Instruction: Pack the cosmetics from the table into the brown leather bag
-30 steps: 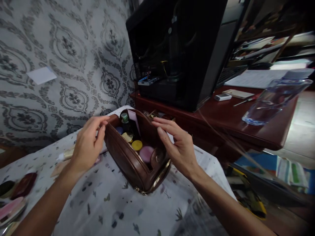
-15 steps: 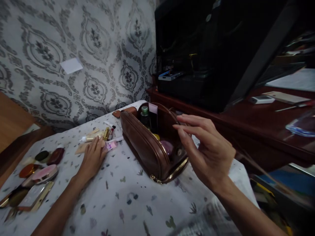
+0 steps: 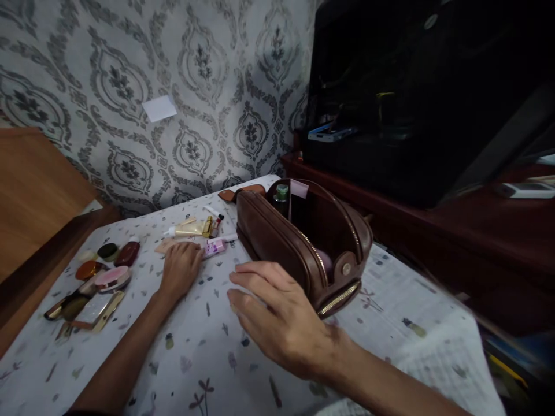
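My left hand [image 3: 182, 264] lies on the tablecloth with its fingers resting against a pinkish-beige flat item [image 3: 165, 246] and the end of a pink-and-purple tube [image 3: 214, 248]. Just beyond it are a cream-coloured tube [image 3: 191, 229], a gold-capped lipstick [image 3: 208, 226] and a small red tube [image 3: 215, 227]. Nothing is in my right hand [image 3: 280, 318], which hovers before the brown makeup bag [image 3: 271, 240] with fingers slightly bent and apart. The bag's zipped top gapes, showing a green-capped bottle [image 3: 281, 199], a pale pink-ended tube [image 3: 299, 189] and part of something purple.
On the left lies a group of cosmetics, including a pink compact [image 3: 113, 278], a dark red bottle [image 3: 128, 253] and an orange jar [image 3: 89, 270]. A large dark screen [image 3: 390, 156] stands behind the bag on a reddish wooden desk [image 3: 416, 231].
My right hand has left the bag's right edge and moved left, in front of the bag. My left hand stays by the small tubes. The view has turned left.
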`<state>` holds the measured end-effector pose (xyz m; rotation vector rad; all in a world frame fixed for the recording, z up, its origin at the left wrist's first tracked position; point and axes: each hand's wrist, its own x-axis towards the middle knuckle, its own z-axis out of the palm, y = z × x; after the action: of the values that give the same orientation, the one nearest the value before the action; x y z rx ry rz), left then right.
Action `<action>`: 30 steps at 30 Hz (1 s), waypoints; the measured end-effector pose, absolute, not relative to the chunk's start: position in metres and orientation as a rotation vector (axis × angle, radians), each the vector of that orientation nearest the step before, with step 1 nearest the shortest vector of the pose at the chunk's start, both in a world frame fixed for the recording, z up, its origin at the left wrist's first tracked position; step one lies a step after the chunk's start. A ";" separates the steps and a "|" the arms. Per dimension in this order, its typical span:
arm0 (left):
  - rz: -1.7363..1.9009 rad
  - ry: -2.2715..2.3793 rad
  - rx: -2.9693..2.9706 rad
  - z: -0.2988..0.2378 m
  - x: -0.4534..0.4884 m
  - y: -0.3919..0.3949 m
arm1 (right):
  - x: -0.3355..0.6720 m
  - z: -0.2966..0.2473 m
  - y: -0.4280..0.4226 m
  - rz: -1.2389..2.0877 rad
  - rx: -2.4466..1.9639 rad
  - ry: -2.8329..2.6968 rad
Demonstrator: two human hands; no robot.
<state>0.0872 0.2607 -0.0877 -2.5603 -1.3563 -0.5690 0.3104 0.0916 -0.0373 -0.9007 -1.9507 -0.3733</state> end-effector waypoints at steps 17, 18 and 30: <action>-0.254 -1.175 -2.739 -0.105 0.151 0.293 | 0.265 -0.107 0.156 0.267 -1.239 -2.010; -0.230 -1.165 -2.747 -0.103 0.147 0.292 | 0.266 -0.109 0.155 0.272 -1.236 -2.023; -0.180 -1.273 -2.659 -0.095 0.133 0.279 | 0.267 -0.112 0.153 0.297 -1.241 -2.079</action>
<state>0.1330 0.2790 -0.0947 -2.6591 -1.2732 -0.1797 0.2670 0.1534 -0.1117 -1.2410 -2.0792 0.2968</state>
